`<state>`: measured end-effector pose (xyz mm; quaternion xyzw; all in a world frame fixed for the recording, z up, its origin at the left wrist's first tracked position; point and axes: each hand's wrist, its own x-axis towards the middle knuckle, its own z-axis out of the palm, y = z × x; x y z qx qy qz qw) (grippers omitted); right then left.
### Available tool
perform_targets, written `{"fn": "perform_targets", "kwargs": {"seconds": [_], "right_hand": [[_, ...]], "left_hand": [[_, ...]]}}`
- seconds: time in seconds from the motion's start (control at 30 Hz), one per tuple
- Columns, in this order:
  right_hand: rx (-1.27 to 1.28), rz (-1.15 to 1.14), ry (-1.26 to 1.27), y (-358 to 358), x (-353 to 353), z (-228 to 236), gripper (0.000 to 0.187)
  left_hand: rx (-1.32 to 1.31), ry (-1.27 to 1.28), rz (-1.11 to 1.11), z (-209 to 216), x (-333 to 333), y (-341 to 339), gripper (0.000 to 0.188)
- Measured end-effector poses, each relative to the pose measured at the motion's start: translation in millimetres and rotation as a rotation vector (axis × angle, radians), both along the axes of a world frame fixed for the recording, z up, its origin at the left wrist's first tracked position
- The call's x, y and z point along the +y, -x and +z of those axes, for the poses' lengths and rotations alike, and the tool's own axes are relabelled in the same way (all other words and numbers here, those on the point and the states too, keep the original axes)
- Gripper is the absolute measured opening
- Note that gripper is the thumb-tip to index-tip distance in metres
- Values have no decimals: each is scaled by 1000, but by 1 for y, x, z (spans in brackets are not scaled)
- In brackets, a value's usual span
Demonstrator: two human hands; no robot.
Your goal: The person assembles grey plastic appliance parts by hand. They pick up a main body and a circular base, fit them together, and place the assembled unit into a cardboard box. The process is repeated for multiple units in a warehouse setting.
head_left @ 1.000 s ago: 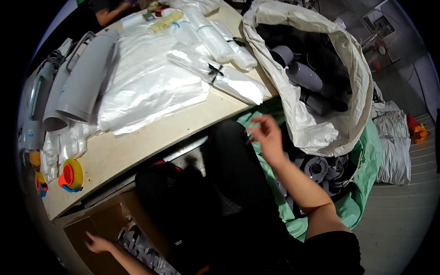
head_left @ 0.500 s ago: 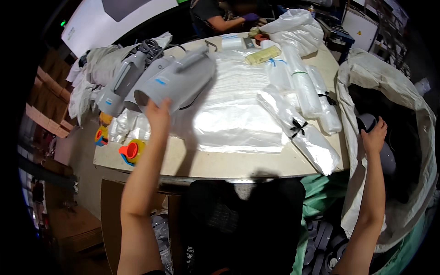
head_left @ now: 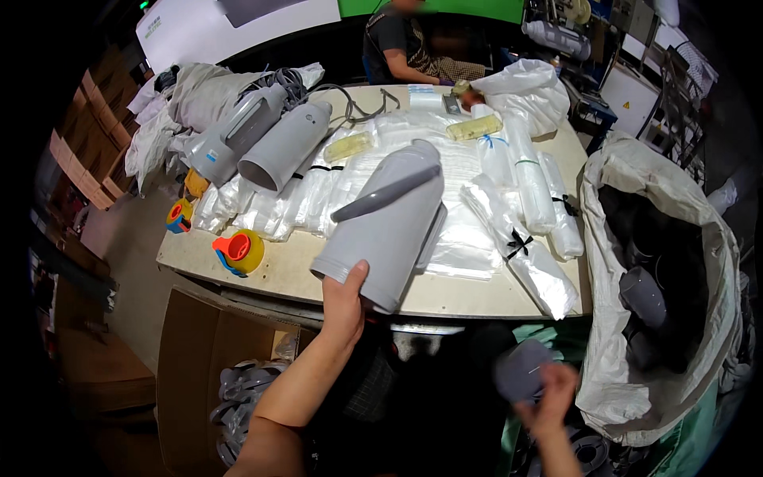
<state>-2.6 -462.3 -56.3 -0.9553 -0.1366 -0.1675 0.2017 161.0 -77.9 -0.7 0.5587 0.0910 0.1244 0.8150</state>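
My left hand (head_left: 343,308) grips the lower rim of a grey plastic jug-shaped housing (head_left: 385,238) with a darker side handle. The housing is tilted above a stack of clear plastic bags (head_left: 469,253), its far end pointing up and away from me. Low at the right, in front of the table edge, my right hand (head_left: 550,401) has its fingers closed on a grey cup-shaped plastic part (head_left: 520,372); both are smeared by motion. Two similar grey housings, one plain (head_left: 288,147) and one with a handle (head_left: 238,131), lie at the table's left.
A white woven sack (head_left: 604,358) at the right holds grey parts (head_left: 642,298). Below left, a cardboard box (head_left: 191,358) contains wrapped grey pieces. Rolled plastic bags (head_left: 528,187) and tape dispensers (head_left: 248,248) lie on the table (head_left: 286,270). Across it sits a person (head_left: 405,48).
My left hand has brought the housing from the table's left toward the middle and nearer me. Out of the sack, my right hand has come leftward with the grey cup-shaped part.
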Motion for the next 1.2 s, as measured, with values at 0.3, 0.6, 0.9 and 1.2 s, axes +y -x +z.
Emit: {"fn": "perform_targets", "kwargs": {"seconds": [0.3,0.6,0.9,1.2], "right_hand": [[78,-225,-324,-24,62,28,84],[-446,389,100,-81,150,155,58],[-114,-176,-1358,-90,60,53,67],[89,228,-1125,-41,23,85,81]], "left_hand": [[-525,-735,255,80,40,60,9],[-893,-1558,32,115,78,108,22],[-236,-168,243,14,138,119,43],[-205,-20,189,31,144,120,44]]}}
